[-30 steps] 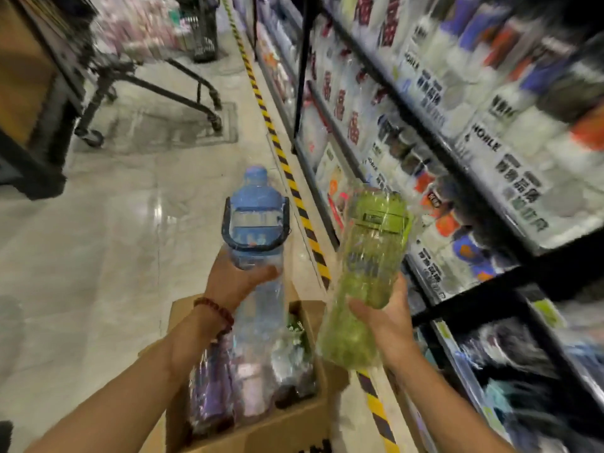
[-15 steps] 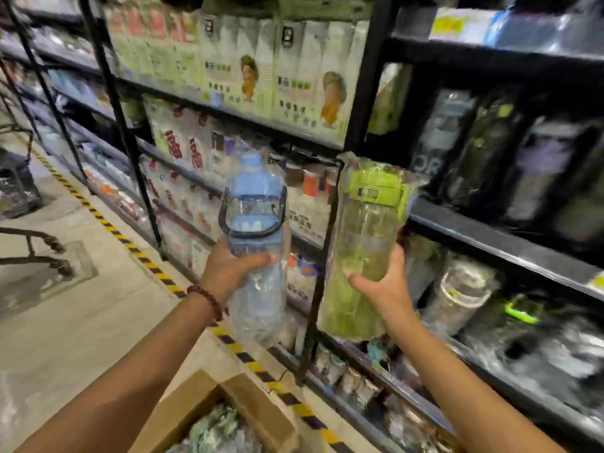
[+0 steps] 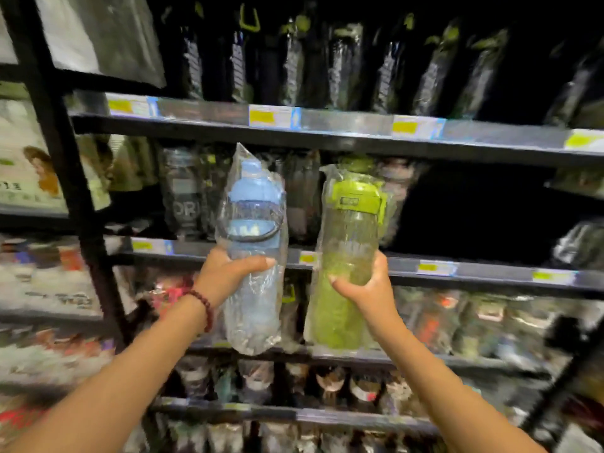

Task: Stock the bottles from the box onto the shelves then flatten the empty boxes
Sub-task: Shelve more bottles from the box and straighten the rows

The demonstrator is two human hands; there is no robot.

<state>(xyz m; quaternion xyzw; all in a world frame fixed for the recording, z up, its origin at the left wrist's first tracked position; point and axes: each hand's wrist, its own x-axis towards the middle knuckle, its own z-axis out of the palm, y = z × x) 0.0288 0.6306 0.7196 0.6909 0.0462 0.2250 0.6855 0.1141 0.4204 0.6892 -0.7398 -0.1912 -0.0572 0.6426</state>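
Blue bottle (image 3: 253, 223), clear plastic with dark loop handle, wrapped in crinkled film, gripped at mid-body by left hand (image 3: 228, 273). Green bottle (image 3: 351, 243), translucent with lime lid, likewise wrapped, gripped by right hand (image 3: 366, 289). Both upright, raised before middle shelf (image 3: 474, 273). Dark gap (image 3: 474, 207) above that shelf, right of green bottle. Bead bracelet (image 3: 204, 308) on left wrist.

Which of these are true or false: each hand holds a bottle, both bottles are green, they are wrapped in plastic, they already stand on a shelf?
1. Each hand holds a bottle. True: the left hand grips the blue bottle, the right hand the green bottle.
2. Both bottles are green. False: one is blue.
3. They are wrapped in clear plastic. True.
4. They stand on a shelf. False: both are held up before the shelf.
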